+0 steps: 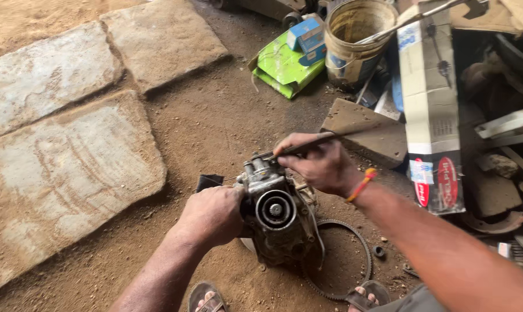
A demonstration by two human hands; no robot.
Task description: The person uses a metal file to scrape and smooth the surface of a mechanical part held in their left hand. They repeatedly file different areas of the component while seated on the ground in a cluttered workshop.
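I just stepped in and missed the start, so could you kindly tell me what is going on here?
A person crouches on the dirt floor over a grimy small engine. The left hand steadies its side, while the right hand presses a long thin tool to its top. A rubber belt lies on the ground beside it, with a bucket and cardboard boxes behind.

You have a grimy grey metal engine part (276, 211) standing upright on dirt, round pulley face toward you; thin dark rod (308, 144) angled onto its top.
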